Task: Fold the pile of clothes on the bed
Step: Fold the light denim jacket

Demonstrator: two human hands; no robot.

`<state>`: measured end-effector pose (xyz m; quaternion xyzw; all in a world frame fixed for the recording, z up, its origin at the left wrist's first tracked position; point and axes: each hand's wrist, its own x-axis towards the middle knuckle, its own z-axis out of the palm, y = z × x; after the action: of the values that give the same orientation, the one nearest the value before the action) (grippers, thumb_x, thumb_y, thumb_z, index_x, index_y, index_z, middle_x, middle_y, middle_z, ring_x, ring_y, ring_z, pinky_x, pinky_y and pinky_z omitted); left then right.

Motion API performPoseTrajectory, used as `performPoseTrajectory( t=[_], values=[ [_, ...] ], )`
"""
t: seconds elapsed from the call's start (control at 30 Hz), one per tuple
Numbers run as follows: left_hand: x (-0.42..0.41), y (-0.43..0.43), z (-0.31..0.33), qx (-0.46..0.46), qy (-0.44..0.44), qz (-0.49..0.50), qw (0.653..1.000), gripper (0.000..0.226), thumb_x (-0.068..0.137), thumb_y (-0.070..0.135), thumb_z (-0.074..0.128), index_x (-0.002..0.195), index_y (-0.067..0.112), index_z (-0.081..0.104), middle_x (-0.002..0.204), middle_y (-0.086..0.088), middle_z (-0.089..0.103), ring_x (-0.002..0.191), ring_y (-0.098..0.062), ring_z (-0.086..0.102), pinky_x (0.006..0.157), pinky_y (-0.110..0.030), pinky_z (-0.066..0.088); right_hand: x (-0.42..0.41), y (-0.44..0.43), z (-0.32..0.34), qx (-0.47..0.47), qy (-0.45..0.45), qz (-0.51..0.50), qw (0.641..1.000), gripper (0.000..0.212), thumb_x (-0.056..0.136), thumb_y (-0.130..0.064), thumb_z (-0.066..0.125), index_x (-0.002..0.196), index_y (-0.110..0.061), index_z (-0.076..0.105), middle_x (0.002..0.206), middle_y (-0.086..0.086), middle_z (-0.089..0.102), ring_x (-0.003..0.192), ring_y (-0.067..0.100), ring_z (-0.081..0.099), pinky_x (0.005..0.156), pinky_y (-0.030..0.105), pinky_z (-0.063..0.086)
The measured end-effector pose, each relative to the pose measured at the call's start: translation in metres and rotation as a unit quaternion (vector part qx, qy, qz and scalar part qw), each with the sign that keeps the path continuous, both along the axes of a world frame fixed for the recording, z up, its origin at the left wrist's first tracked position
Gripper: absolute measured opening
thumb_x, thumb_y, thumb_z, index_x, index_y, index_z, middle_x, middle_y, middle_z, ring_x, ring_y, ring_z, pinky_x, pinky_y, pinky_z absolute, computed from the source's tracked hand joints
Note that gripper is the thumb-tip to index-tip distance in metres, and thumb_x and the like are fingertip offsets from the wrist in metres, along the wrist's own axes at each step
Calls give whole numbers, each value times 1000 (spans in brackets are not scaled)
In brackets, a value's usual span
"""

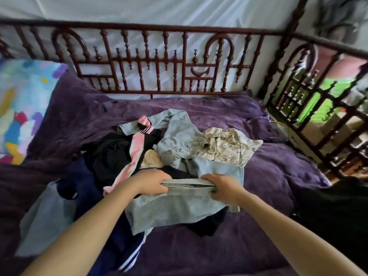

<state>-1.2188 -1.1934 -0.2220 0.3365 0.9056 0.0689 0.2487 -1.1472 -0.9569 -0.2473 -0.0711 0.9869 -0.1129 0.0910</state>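
Purple bedding (pixel 199 246) covers the bed, with a dark carved rail (pixel 159 62) along its far edge. Your left hand (pixel 152 183) and right hand (pixel 224 189) are both clamped on the folded edge of a grey garment (pixel 175 210) at the near side of the clothes pile (pixel 159 148), mid-bed.

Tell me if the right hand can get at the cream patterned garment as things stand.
Probably not yet: the right hand is clamped on the grey garment, as is the left hand. The cream patterned garment lies uncovered just beyond it, so letting go should leave the way free.
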Motion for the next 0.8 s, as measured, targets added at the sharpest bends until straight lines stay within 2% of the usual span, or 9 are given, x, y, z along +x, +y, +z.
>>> performPoseTrajectory(
  t=[0.13,0.27,0.33,0.47,0.53,0.6,0.67,0.73,0.8],
  values=[
    [-11,79,42,-12,97,-49,994,33,89,26,48,121,27,55,115,4,62,101,-15,56,58,-13,29,11,66,43,27,64,-52,996,59,82,-20,55,137,-32,40,125,-3,55,112,20,54,83,31,46],
    [-10,190,83,18,236,-108,966,44,94,32,45,138,36,39,134,5,53,115,-17,53,78,-26,41,45,156,86,86,151,-141,975,60,80,-20,56,138,-27,41,126,1,56,119,23,50,92,32,40],
    [-7,245,92,102,326,-158,926,40,94,37,46,134,33,45,129,4,57,114,-20,55,88,-31,40,75,193,105,156,227,-178,945,60,68,-19,71,126,-23,56,107,3,65,102,25,61,80,34,47],
    [8,359,65,314,400,-269,818,40,71,28,55,111,29,49,98,2,70,96,-20,56,78,-35,41,153,251,107,273,316,-272,867,66,41,-14,88,104,-11,69,78,10,67,67,31,64,57,36,51],
    [33,414,40,297,356,-280,841,44,76,29,47,119,30,43,115,-1,65,110,-21,50,83,-34,43,185,276,93,305,286,-328,847,70,34,-9,87,102,-7,69,75,14,64,63,33,62,55,37,49],
    [63,458,7,166,275,-297,899,59,87,30,45,143,29,25,147,-12,35,134,-27,32,103,-41,36,208,304,54,295,155,-365,869,79,22,-15,89,97,-8,65,73,15,63,61,34,61,50,38,48],
    [88,480,-28,19,158,-314,936,70,93,32,45,150,31,4,157,-13,2,143,-30,7,113,-45,17,222,327,18,260,-40,-364,893,85,26,-60,82,96,-15,63,97,17,66,84,39,65,58,48,52],
    [103,487,-49,-30,108,-313,943,71,94,35,44,150,30,-1,157,-14,-3,144,-31,2,115,-45,12,230,356,-17,207,-140,-378,891,107,48,-95,28,123,-25,56,150,19,25,136,44,28,99,67,28],
    [103,485,-60,-44,94,-308,946,71,95,36,43,150,28,-1,157,-13,-1,144,-29,2,115,-43,13,238,382,-39,170,-157,-426,875,91,75,-82,6,147,-29,24,157,11,-8,144,34,-10,110,61,-4]
  ],
)
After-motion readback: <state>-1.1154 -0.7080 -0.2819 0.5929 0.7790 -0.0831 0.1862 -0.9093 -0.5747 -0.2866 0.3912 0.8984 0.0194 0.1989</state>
